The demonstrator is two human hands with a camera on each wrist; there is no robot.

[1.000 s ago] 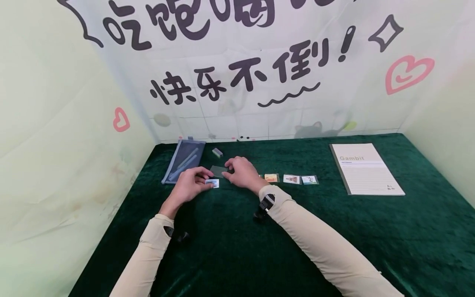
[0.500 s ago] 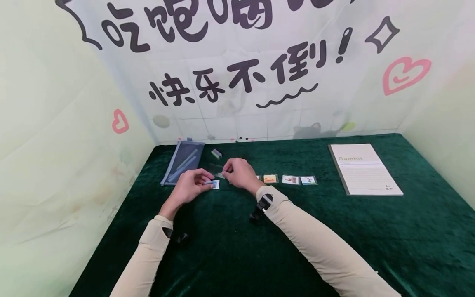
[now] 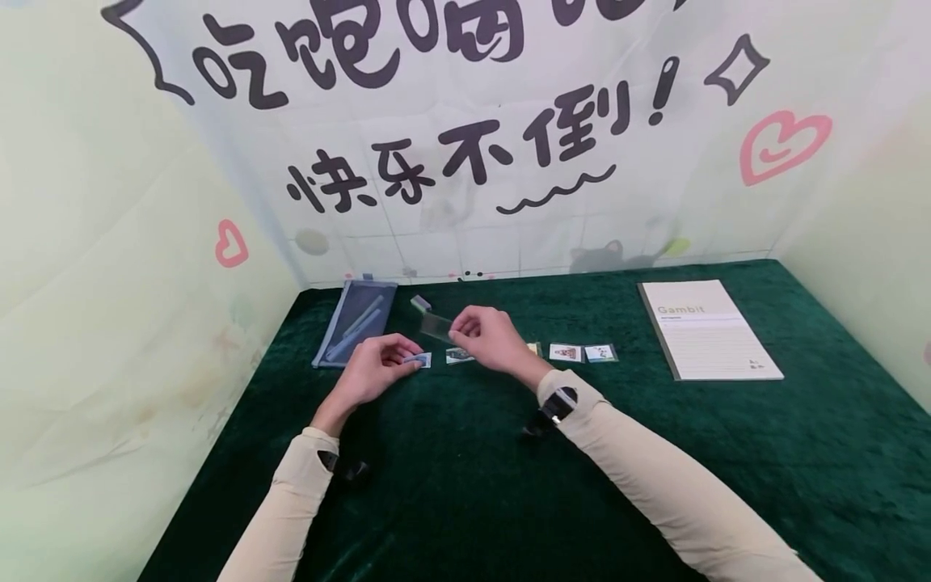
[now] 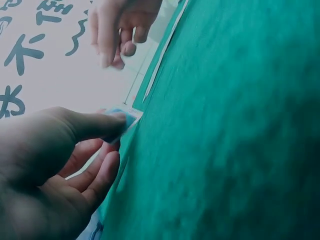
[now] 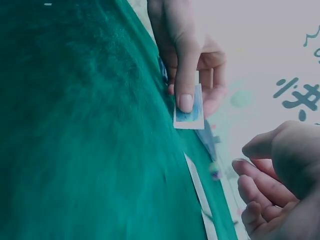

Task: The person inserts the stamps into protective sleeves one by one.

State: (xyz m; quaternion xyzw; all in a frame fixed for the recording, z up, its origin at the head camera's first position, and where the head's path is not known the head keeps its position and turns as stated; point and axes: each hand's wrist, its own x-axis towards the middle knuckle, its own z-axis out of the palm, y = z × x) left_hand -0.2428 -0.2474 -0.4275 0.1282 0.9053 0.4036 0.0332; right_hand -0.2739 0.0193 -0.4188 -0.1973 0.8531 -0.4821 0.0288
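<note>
My left hand [image 3: 378, 368] pinches a small stamp [image 5: 190, 118] with a blue picture and white border between thumb and fingers, just above the green cloth. To its right, my right hand [image 3: 490, 335] holds a clear plastic sleeve [image 3: 435, 326] by its right end, raised and tilted over the table. No picture shows inside that sleeve. Below the right hand lies a dark picture stamp [image 3: 457, 356], partly covered by the fingers. Farther right in the row are a red-brown picture stamp [image 3: 566, 352] and a blue-green one [image 3: 600, 353], both in clear sleeves.
A blue zip pouch [image 3: 338, 343] with pens inside lies at the back left. An eraser-like block [image 3: 420, 304] sits behind the hands. At the right rests a white notebook [image 3: 716, 335] marked Gambit. A printed cloth wall [image 3: 538, 234] closes off the back.
My right hand has lifted the clear sleeve up and moved right, away from my left hand. The dark stamp beneath now shows. The left hand keeps its pinch on the blue stamp.
</note>
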